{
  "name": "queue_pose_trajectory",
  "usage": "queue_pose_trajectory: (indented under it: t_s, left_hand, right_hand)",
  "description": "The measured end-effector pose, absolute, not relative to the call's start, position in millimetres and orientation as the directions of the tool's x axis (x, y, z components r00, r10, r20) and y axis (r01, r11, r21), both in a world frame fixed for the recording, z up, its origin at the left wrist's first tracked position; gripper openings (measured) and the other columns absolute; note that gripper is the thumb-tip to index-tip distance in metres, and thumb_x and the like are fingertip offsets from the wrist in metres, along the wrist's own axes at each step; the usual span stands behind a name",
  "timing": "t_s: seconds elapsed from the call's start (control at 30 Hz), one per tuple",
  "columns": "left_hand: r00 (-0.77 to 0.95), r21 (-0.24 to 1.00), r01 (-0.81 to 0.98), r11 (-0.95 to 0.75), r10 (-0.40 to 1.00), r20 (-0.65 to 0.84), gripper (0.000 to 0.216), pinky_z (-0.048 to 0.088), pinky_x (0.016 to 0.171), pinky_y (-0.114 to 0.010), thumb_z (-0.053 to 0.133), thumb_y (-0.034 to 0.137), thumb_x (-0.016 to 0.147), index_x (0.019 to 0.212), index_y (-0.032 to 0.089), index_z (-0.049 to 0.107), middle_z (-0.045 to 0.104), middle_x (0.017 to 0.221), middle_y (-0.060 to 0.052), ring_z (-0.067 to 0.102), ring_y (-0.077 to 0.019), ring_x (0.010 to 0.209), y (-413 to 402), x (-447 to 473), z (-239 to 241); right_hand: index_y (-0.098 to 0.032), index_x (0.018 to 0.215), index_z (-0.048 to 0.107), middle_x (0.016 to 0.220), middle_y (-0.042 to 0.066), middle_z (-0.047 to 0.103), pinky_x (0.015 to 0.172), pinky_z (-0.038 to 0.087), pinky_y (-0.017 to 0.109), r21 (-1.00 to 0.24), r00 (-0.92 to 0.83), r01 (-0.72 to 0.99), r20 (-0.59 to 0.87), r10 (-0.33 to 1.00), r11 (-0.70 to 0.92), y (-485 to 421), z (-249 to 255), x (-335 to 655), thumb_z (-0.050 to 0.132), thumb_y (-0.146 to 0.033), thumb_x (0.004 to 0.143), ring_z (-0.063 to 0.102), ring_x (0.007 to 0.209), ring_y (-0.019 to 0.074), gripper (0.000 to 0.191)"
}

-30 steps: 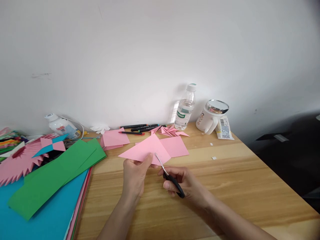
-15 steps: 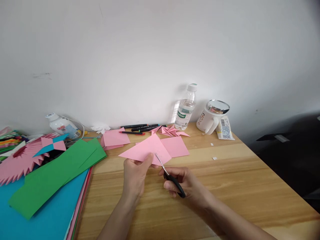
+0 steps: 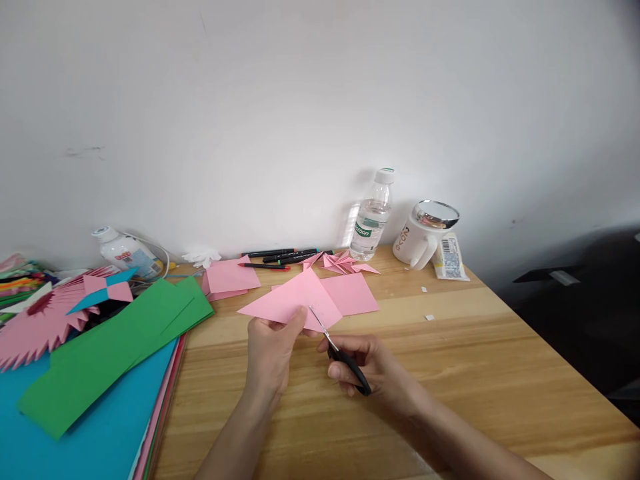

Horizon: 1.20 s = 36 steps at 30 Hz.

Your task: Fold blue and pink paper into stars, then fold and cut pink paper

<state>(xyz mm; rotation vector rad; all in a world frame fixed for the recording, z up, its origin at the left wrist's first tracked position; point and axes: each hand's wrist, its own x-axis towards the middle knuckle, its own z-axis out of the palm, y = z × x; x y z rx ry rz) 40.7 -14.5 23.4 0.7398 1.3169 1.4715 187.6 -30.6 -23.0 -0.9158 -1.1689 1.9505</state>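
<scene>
My left hand (image 3: 273, 347) pinches a folded pink sheet of paper (image 3: 295, 293) along its lower edge, thumb on top and fingers beneath. The paper is held above the wooden table (image 3: 320, 427) with its pointed corner to the left. In my right hand (image 3: 365, 367) is a pair of black-handled scissors (image 3: 350, 367), fingers wrapped round the handles. Their metal blades reach onto the lower right part of the paper, close to my left thumb. Whether the blades have cut into it I cannot tell.
Behind the paper lie pink sheets (image 3: 355, 293), black pens (image 3: 280, 257) and folded pink pieces (image 3: 343, 262). A water bottle (image 3: 373, 220), white mug (image 3: 425, 233) and small packet (image 3: 450, 257) stand by the wall. Green strips (image 3: 110, 353) cover blue paper (image 3: 120, 407) at left.
</scene>
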Motion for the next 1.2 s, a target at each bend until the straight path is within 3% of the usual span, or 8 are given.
queue_pose_trajectory:
  t_s: [0.6, 0.77, 0.97, 1.2]
  left_hand:
    - [-0.335, 0.957, -0.280, 0.074, 0.927, -0.170, 0.019, 0.048, 0.048, -0.023, 0.075, 0.019, 0.055, 0.071, 0.012, 0.067, 0.068, 0.063, -0.001, 0.058, -0.0111, 0.046, -14, 39, 23]
    - [-0.312, 0.947, -0.307, 0.095, 0.930, -0.194, 0.024, 0.050, 0.049, -0.025, 0.076, 0.025, 0.055, 0.073, 0.012, 0.067, 0.069, 0.068, -0.003, 0.061, -0.0146, 0.052, -14, 39, 23]
    - [-0.356, 0.946, -0.324, 0.019, 0.924, -0.141, 0.026, 0.047, 0.045, -0.022, 0.077, 0.025, 0.056, 0.075, 0.011, 0.066, 0.069, 0.070, -0.003, 0.060, -0.0134, 0.055, -11, 37, 22]
    - [-0.350, 0.950, -0.307, 0.049, 0.923, -0.160, 0.029, 0.051, 0.066, -0.028, 0.078, 0.021, 0.053, 0.079, 0.011, 0.069, 0.072, 0.081, -0.008, 0.065, -0.0192, 0.074, -13, 40, 12]
  right_hand:
    - [-0.015, 0.093, 0.067, 0.054, -0.007, 0.043, 0.044, 0.026, 0.020, -0.907, -0.505, -0.200, -0.228, 0.832, -0.370, -32, -24, 186, 0.076, -0.038, 0.064, 0.032, 0.045, 0.0038, 0.038]
    - [-0.016, 0.093, 0.067, 0.054, -0.007, 0.045, 0.043, 0.026, 0.020, -0.917, -0.485, -0.179, -0.233, 0.843, -0.356, -32, -28, 187, 0.076, -0.040, 0.064, 0.034, 0.044, 0.0037, 0.038]
    - [-0.016, 0.093, 0.062, 0.057, -0.006, 0.048, 0.044, 0.028, 0.019, -0.929, -0.510, -0.163, -0.209, 0.835, -0.332, -29, -30, 187, 0.076, -0.040, 0.063, 0.039, 0.044, 0.0045, 0.042]
    - [-0.017, 0.089, 0.053, 0.069, -0.004, 0.049, 0.053, 0.032, 0.020, -0.937, -0.485, -0.200, -0.161, 0.860, -0.288, -28, -16, 186, 0.078, -0.040, 0.061, 0.042, 0.058, 0.0074, 0.044]
